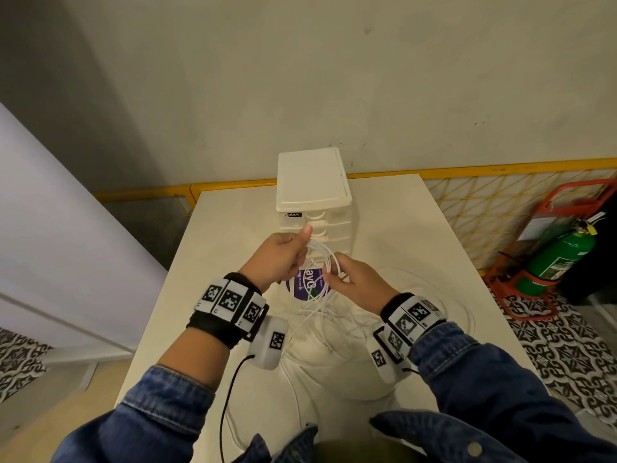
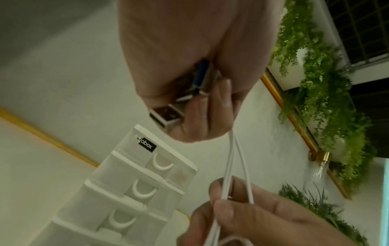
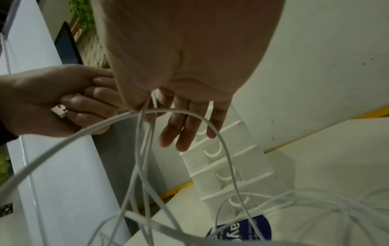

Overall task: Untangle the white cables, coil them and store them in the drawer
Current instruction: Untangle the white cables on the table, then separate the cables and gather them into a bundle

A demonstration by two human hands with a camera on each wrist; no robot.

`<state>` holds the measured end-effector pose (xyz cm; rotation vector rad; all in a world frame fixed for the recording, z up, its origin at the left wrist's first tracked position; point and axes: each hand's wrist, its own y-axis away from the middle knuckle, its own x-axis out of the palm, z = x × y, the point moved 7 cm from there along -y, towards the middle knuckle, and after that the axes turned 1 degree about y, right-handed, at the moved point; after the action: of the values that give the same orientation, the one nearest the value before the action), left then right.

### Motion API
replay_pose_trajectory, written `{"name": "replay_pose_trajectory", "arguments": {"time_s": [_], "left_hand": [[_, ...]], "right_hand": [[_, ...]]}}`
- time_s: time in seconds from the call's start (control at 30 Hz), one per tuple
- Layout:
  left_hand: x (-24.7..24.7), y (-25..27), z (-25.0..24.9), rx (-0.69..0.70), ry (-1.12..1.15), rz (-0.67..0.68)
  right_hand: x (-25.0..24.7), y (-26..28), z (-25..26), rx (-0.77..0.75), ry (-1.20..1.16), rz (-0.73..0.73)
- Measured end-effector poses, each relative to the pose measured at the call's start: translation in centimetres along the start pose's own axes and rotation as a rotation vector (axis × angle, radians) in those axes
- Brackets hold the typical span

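Both hands hover over the white table [image 1: 417, 228], in front of the white drawer unit [image 1: 314, 195]. My left hand [image 1: 287, 259] grips the white cables [image 1: 329, 262] in a fist with the thumb up. In the left wrist view, USB plugs [image 2: 165, 116] stick out of its curled fingers. My right hand [image 1: 347, 279] pinches the cable loop; in the right wrist view its other fingers [image 3: 183, 133] stretch out. From the hands, cable strands [image 3: 143, 158] hang into a loose tangle [image 1: 334, 325] on the table. All the drawers [image 2: 136, 188] are closed.
A purple round sticker [image 1: 305, 289] lies on the table under the hands. More cable loops [image 1: 434, 295] spread to the right. Beyond the table's right edge stand a yellow mesh fence [image 1: 500, 212] and a green fire extinguisher [image 1: 557, 259] in a red stand. A white panel [image 1: 66, 228] is at left.
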<state>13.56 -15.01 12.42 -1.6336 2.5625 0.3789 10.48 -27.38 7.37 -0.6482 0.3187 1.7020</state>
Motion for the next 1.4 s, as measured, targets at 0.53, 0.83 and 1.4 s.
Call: {"name": "replay_pose_trajectory", "arguments": {"time_s": [0.53, 0.83, 1.4], "left_hand": [[3.9, 0.5, 0.0, 0.032, 0.185, 0.277], [4.4, 1.3, -6.2, 0.153, 0.827, 0.442], [-4.3, -1.0, -5.4, 0.544, 0.488, -0.396]], "right_hand": [[-6.8, -1.1, 2.2, -0.169, -0.098, -0.474], [-3.0, -0.8, 1.6, -0.079, 0.107, -0.24], [2.8, 0.9, 1.5, -0.228, 0.152, 0.103]]}}
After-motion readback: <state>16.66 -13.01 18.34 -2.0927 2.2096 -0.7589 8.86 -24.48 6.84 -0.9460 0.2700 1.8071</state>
